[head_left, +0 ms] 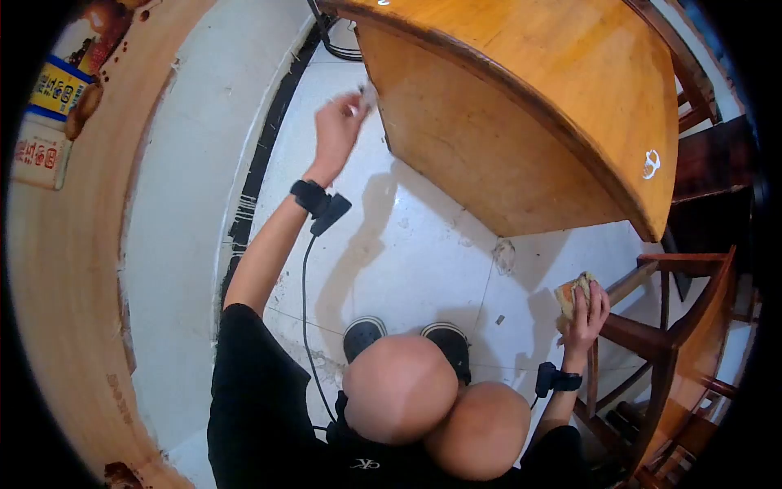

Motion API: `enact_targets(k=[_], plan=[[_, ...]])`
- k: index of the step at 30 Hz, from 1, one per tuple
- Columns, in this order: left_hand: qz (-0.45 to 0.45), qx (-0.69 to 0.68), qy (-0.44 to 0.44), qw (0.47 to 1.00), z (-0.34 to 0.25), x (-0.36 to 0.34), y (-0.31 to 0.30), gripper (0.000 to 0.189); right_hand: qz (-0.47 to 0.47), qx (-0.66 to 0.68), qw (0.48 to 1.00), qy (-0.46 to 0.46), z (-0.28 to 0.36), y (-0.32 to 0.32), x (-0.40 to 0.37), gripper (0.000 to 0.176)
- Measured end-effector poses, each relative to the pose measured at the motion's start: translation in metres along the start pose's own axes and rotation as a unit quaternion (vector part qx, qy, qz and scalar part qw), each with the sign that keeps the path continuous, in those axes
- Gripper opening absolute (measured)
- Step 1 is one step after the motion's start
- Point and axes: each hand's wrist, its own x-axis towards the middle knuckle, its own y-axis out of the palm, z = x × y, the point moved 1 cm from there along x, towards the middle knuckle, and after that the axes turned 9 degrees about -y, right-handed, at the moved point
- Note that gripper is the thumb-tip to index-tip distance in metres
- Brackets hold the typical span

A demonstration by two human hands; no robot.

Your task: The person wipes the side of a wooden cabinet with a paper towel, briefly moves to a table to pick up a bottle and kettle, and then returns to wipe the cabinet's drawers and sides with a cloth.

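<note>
My left hand (332, 140) reaches out to the near-left edge of a wooden table's side panel (464, 138). Its fingers are pinched around a small pale thing (368, 98), smeared by motion, whose kind I cannot make out. Low on the right, my right hand (583, 319) has its fingers wrapped round a crumpled orange-and-pale cloth (568, 297). That hand is beside a wooden chair (676, 342). Both wrists wear black bands with small boxes, and a cable hangs from the left one.
White floor tiles (391, 236) carry dirt marks and a small dark scrap (500, 319). Along the left runs a pale wall base with a dark strip (273, 122). Printed packaging pictures (61, 90) show at the far left. My knees (399, 387) are bent below.
</note>
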Motion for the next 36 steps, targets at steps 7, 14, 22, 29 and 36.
enact_targets(k=[7, 14, 22, 29, 36], plan=[[0.279, 0.144, -0.075, 0.946, 0.112, -0.080, -0.005, 0.018, 0.022, -0.011, 0.999, 0.029, -0.016, 0.000, -0.018, 0.052], [0.298, 0.023, -0.256, 0.919, 0.095, -0.059, -0.072, 0.014, 0.006, 0.014, 1.000, 0.000, -0.007, 0.014, -0.006, 0.050], [0.338, -0.095, -0.351, 0.868, 0.073, -0.053, -0.081, 0.011, 0.029, 0.034, 0.999, 0.004, 0.006, 0.020, 0.005, 0.048], [0.342, -0.148, -0.419, 0.828, 0.060, -0.052, -0.082, 0.022, 0.011, 0.028, 0.999, 0.014, 0.008, 0.018, 0.000, 0.049], [0.326, -0.185, -0.460, 0.805, 0.094, -0.056, -0.092, 0.026, 0.019, 0.024, 0.999, 0.019, 0.010, 0.012, 0.002, 0.056]])
